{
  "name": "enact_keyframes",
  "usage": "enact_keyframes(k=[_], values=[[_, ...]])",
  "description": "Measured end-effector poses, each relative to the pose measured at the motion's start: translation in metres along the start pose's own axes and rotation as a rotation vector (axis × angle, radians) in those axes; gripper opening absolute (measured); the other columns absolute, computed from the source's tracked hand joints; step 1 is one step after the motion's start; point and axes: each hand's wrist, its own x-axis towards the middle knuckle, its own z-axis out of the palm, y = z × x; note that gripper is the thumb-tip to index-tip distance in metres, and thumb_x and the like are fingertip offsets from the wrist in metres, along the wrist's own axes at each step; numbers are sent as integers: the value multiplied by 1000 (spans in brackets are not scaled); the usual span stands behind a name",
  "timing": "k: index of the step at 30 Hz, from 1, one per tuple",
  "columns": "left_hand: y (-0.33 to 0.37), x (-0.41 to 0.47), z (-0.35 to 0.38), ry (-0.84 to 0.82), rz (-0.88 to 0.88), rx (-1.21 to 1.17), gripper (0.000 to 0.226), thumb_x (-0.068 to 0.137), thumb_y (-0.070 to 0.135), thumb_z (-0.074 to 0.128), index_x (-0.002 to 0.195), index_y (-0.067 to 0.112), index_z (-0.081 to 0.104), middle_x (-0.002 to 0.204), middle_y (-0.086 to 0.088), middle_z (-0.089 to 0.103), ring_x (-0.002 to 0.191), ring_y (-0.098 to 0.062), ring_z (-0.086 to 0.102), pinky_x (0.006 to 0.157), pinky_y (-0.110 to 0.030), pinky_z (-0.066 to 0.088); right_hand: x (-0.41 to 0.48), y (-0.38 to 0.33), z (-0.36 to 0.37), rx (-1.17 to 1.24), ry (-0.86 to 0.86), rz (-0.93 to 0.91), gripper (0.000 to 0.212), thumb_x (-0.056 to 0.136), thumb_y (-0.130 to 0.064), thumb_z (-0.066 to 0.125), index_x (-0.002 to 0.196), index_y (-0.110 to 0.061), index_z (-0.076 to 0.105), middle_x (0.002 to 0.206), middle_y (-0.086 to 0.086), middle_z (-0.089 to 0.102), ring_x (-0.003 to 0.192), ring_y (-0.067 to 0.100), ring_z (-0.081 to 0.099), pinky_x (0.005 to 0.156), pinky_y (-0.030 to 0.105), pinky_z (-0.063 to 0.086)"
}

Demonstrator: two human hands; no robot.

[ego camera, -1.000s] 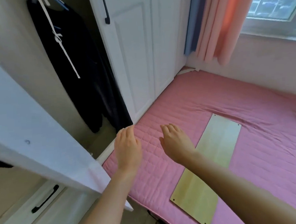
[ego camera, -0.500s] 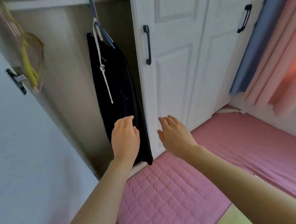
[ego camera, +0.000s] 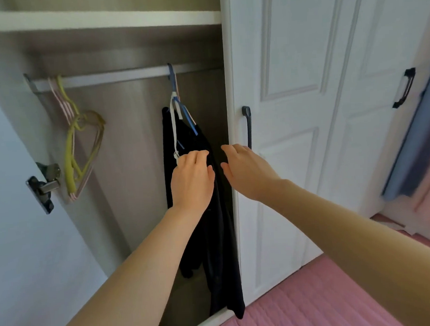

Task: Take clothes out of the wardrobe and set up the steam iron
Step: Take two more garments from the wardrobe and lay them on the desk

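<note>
Fingers: left hand [ego camera: 192, 180] spread loose, tips at the dark garment [ego camera: 207, 213], clamped on nothing visible; right hand [ego camera: 247, 171] open, fingers apart, empty, just beside the garment's right edge.
Garment: hangs on blue hanger [ego camera: 184, 111] from rail [ego camera: 118, 76], right end of open wardrobe bay, beside the closed door [ego camera: 295, 132]; hem droops past the bottom sill.
Cord: pale drawstring [ego camera: 173, 130] dangles from hanger neck to left fingertips.
Steam iron: not in view.
Risk 1: pulling cloth, not hanger, likely slides garment off to wardrobe floor.
Risk 2: cord could snag on fingers or hook during lift.
Risk 3: hook may catch on rail if drawn forward without lifting; tight gap to door frame.
Risk 4: empty hangers [ego camera: 79, 151] well apart at left, little chance of a knock.
Change vs earlier: view tilted up, rail and shelf [ego camera: 94, 19] now shown; both hands raised higher, closer to garment; pink bed [ego camera: 342, 293] mostly out of frame.
</note>
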Motion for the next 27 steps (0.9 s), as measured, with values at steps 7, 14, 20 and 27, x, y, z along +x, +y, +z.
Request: enact_keyframes(k=[7, 14, 20, 27], values=[[-18, 36, 25, -24, -96, -37, 47, 91, 39, 56, 132, 17, 48, 131, -2, 51, 118, -22, 48, 90, -39, 50, 66, -2, 3, 138, -5, -19, 43, 100, -19, 42, 140, -6, 35, 131, 13, 51, 112, 27, 56, 90, 29, 46], [-19, 39, 33, 48, -147, -110, 61, 82, 44, 67, 131, 17, 44, 124, 1, 54, 110, -16, 54, 83, -31, 52, 107, -6, 23, 239, -5, 62, 44, 96, -8, 51, 137, -5, 37, 119, 13, 56, 101, 24, 58, 80, 25, 46], [-29, 26, 29, 74, -237, -262, 55, 87, 33, 62, 135, 19, 38, 133, 4, 48, 115, -10, 50, 86, -22, 45, 126, -7, 40, 239, -26, 96, 39, 95, -12, 53, 131, -2, 40, 114, 14, 57, 98, 24, 59, 79, 27, 50], [-45, 50, 29, 103, -290, -312, 52, 82, 20, 64, 127, 22, 39, 121, 5, 50, 101, -13, 55, 77, -37, 56, 147, -6, 47, 278, -111, 183, 43, 91, -7, 56, 130, -4, 39, 115, 16, 53, 98, 27, 58, 84, 36, 53]])
